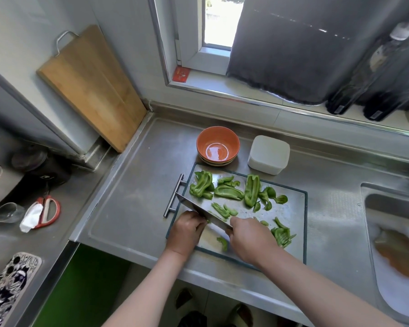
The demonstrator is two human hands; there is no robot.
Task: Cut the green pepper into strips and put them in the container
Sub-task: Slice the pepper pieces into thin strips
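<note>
r hand (248,237) grips knife (200,211), l hand (187,230) curled at its blade — can't tell if holding pepper (252,190) — cut slow, even widths.

A: Setting?
B: Domestic kitchen. Brushed stainless-steel counter (132,208) with built-in steel sink (392,200) at right.
A: Further evidence?
B: Rectangular wooden chopping board (90,90) leaning on wall; round orange ceramic bowl (217,140); cut green pepper pieces (252,190) on flat steel cutting board (291,208).
</note>
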